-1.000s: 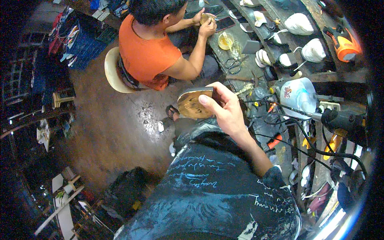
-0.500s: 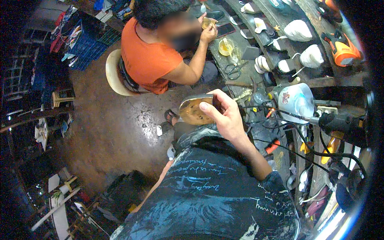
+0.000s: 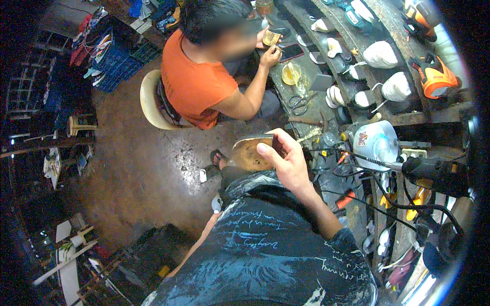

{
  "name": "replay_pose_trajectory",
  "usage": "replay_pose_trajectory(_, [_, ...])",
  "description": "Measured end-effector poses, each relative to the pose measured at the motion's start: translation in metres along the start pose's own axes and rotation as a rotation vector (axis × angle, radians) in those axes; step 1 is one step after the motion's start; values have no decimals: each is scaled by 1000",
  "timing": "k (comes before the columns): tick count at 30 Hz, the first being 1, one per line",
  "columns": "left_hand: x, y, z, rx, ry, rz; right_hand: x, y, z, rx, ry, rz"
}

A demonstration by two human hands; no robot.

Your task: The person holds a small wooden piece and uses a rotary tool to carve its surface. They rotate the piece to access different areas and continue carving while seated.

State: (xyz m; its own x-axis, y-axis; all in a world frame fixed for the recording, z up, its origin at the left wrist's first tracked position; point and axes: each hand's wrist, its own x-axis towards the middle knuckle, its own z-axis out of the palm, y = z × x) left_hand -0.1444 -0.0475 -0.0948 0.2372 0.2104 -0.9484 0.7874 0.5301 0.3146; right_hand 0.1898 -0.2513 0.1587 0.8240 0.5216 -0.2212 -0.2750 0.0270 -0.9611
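One mottled brown, round-edged, dark-rimmed piece [image 3: 250, 154], mid-frame; my right grip [image 3: 288, 162] pinches its right edge. Probably light, stiff: I'd hold the rim. Left grip [image 3: 215, 217]: can't tell.

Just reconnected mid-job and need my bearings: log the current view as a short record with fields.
Right hand: raised, thumb on the face of a brown rounded piece with a dark rim
Left forearm: low at the person's left side; its hand cannot be made out clearly
Co-worker: seated ahead in an orange top, holding a small yellowish piece
Bench: at right, with scissors and a yellow-bottomed tub
Far right: orange-and-black tool
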Motion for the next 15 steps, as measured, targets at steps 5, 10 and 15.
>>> replay_pose_trajectory(5, [-24, -2, -4, -7, -43, -32, 1, 3, -1, -65, 14, 0])
replay_pose_trajectory(10, [-56, -8, -13, -13, -83, -85, 3, 4, 0, -29, 31, -22])
replay_pose_trajectory(15, [-75, -12, -15, -20, -103, -111, 3, 1, -1, 8, 31, -8])
